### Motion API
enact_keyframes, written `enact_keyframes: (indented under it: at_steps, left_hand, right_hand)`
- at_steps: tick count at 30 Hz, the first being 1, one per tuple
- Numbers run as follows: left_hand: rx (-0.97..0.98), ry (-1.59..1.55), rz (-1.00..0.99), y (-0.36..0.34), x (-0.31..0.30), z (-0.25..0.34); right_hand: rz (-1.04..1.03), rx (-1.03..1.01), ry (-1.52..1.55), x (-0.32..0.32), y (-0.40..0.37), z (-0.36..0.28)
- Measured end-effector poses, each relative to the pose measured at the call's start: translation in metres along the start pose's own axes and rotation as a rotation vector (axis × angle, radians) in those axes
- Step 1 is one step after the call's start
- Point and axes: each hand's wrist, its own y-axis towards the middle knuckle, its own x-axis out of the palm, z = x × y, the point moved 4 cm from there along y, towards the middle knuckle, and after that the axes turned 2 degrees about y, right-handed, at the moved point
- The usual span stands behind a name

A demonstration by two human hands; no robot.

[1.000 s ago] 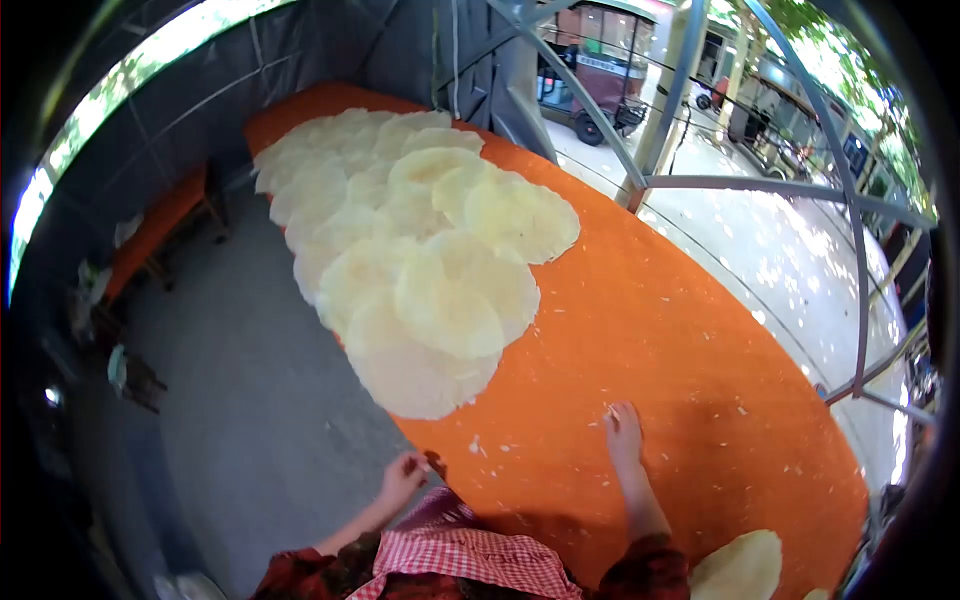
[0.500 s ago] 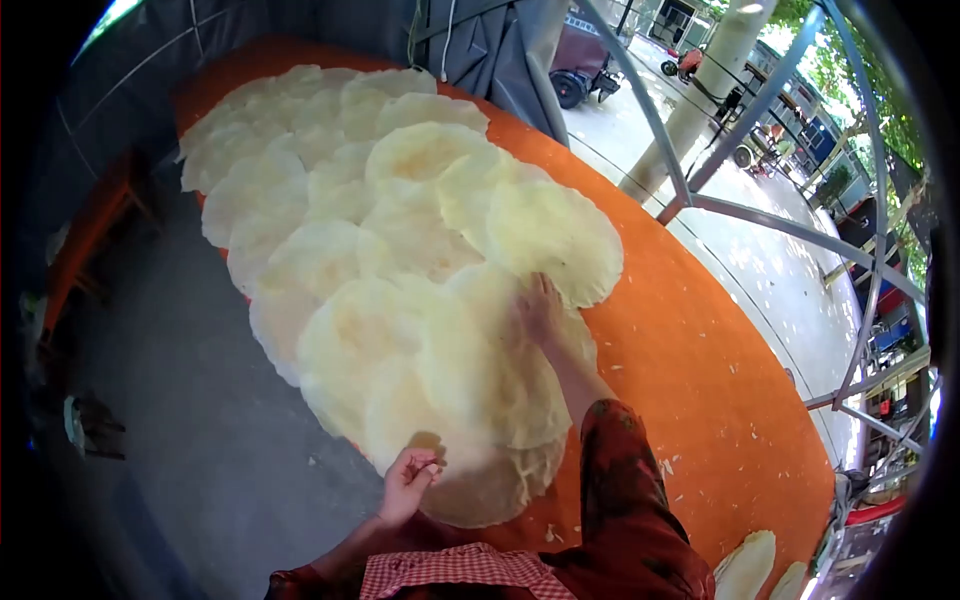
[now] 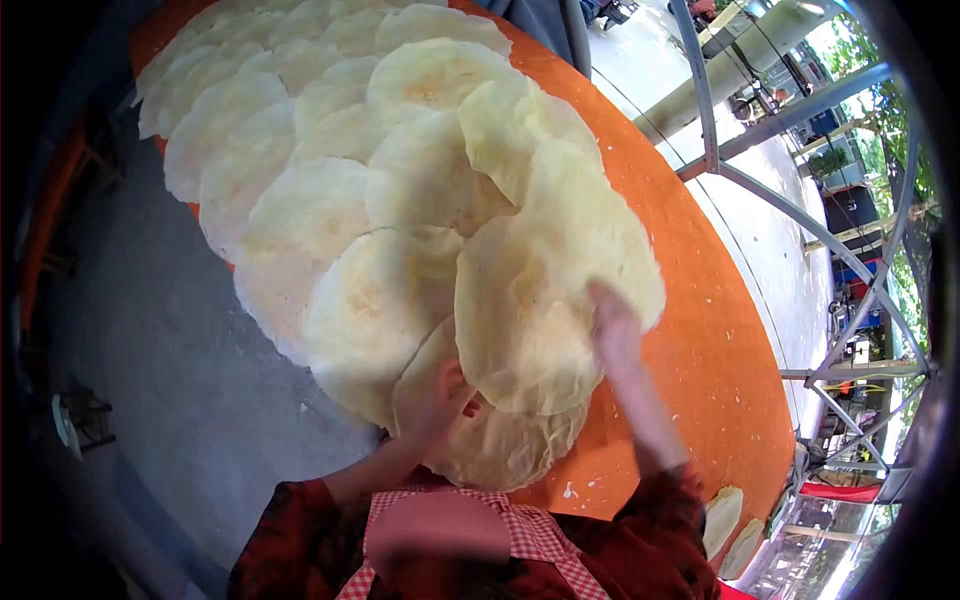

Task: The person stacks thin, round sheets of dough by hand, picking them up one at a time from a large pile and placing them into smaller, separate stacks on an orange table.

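Thin, round, pale flatbreads lie overlapping in a broad layer on an orange table. The front one, a large flatbread, has a raised left edge that casts a shadow on those beneath. At its lower left edge is my left hand, its fingers curled closed on the rim. My right hand, smeared by motion, is over the right edge of the same flatbread, and its fingertips do not show clearly. Below, close to my body, a wrinkled flatbread sticks out from under the front one.
The orange tabletop shows along the right side, dotted with small pale crumbs. Folded flatbread pieces lie at its near right corner. A metal frame stands beyond the table, and an orange bench is at the left.
My left hand has moved up and right to the front flatbread's edge. My right hand has moved right and down. The front flatbreads have shifted and lifted, and the camera view has shifted.
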Motion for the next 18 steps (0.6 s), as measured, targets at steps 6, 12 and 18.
enact_keyframes:
  at_steps: [6, 12, 18]
  left_hand:
    - [-0.104, 0.142, 0.026, 0.008, -0.002, -0.010]
    - [-0.086, 0.234, -0.011, 0.016, -0.002, -0.004]
    - [-0.076, 0.149, -0.213, 0.019, 0.006, 0.009]
  right_hand:
    - [-0.082, 0.202, 0.187, 0.060, -0.106, -0.111]
    - [-0.135, 0.284, -0.103, 0.036, -0.103, -0.135]
    - [-0.080, 0.353, -0.045, 0.073, -0.098, -0.144]
